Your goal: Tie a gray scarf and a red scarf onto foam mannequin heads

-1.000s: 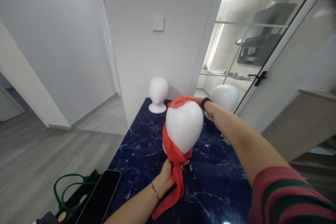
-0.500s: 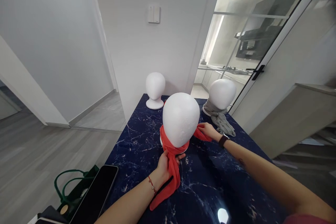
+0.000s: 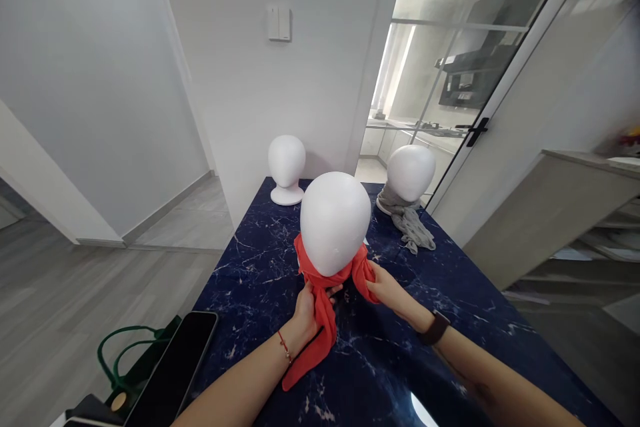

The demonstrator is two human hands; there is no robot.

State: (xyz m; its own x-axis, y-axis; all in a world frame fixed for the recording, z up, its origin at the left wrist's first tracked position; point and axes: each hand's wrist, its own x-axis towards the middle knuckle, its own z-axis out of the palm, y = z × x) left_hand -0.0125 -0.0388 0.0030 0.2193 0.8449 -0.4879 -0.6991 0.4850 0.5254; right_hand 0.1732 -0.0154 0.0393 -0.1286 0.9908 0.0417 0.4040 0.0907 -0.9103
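Three white foam heads stand on the dark blue marbled table [image 3: 440,320], and the nearest foam head [image 3: 335,221] — smooth, featureless, upright near the table's middle — has a red scarf [image 3: 320,293] wound round its neck. The left hand [image 3: 306,310] is closed on one end of the scarf just below the head's base, fingers curled tight round the bunched cloth, whose loose tail hangs down past the wrist and lies on the tabletop toward the near edge. A thin red string bracelet sits on that wrist. The right hand [image 3: 385,285] grips the other end of the scarf at the head's right side, fingers pinched together on the fold, close beside the neck; a dark watch [image 3: 434,328] bands that wrist. Both hands are near each other, in front of the head, the scarf ends between them not yet crossed. At the table's far left stands a second foam head [image 3: 287,167], bare. At the far right a third foam head [image 3: 411,173] has a grey scarf [image 3: 410,227] draped at its base and trailing onto the table. A black phone [image 3: 176,373] lies at the near left, beside a green-handled bag [image 3: 127,363] — partly out of view.
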